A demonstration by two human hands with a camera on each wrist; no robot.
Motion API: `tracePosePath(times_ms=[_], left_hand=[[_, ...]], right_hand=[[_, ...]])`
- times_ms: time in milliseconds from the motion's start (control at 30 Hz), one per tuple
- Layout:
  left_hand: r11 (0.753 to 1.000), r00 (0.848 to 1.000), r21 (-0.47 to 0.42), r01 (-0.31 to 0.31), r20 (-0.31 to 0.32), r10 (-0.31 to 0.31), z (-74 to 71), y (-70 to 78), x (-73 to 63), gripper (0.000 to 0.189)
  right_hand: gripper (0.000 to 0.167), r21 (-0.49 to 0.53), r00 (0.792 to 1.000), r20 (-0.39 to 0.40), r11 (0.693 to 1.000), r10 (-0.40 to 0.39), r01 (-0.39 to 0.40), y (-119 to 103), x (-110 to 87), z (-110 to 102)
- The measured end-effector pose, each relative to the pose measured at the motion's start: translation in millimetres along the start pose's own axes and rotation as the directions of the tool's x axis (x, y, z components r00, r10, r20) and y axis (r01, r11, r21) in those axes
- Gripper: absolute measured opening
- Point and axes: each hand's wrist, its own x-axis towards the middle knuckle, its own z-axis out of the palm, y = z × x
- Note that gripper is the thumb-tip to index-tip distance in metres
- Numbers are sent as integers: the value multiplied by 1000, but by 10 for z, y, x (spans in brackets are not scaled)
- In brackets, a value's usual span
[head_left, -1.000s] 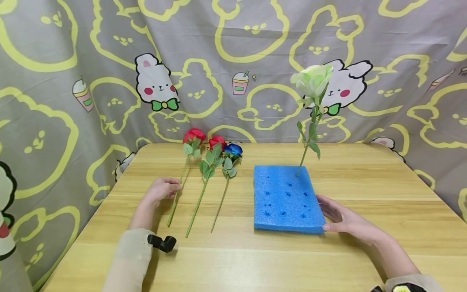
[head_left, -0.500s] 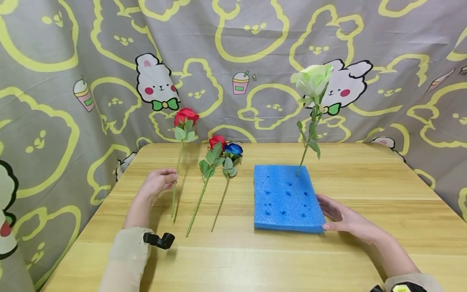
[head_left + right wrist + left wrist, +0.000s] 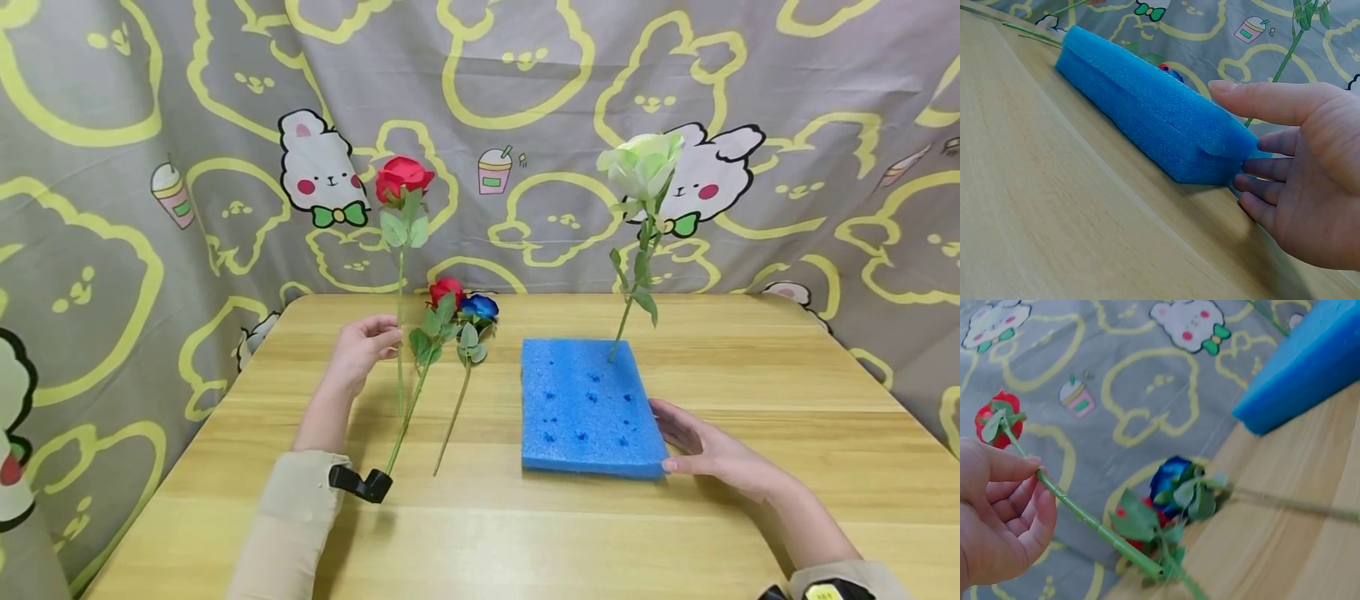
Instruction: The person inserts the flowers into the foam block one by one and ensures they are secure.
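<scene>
My left hand (image 3: 363, 350) pinches the green stem of a red rose (image 3: 405, 179) between thumb and fingers. The rose stands nearly upright, its bloom up in front of the curtain. In the left wrist view, the cut stem end (image 3: 1159, 572) overlaps the flowers lying behind. My right hand (image 3: 708, 446) rests at the right side of a blue foam block (image 3: 573, 417) dotted with holes. Seen from the right wrist, the thumb (image 3: 1254, 100) lies by the top edge and the other fingers extend to the block's end face. A pale green-white rose (image 3: 643, 171) stands in the block's back right.
A second red rose (image 3: 446, 292) and a blue rose (image 3: 480, 308) lie side by side on the wooden table (image 3: 480, 542), between the left hand and the block. A patterned grey curtain (image 3: 450, 75) hangs behind the table.
My left hand has raised the red rose from the table, tipped it upright and carried it to the right, toward the other lying roses. The right hand and the foam block have stayed put.
</scene>
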Motion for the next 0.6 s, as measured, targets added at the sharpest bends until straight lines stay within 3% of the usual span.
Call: tracePosePath(times_ms=[267,600], left_hand=[[998,998,-33,-51,27,52,258,82,14,19],[985,987,73,-154,60,150,505,79,-1,15]], right_hand=[[76,-6,1000,-1,1000,-3,3,0,0,7],[77,0,1000,0,1000,-3,3,-20,2,19]])
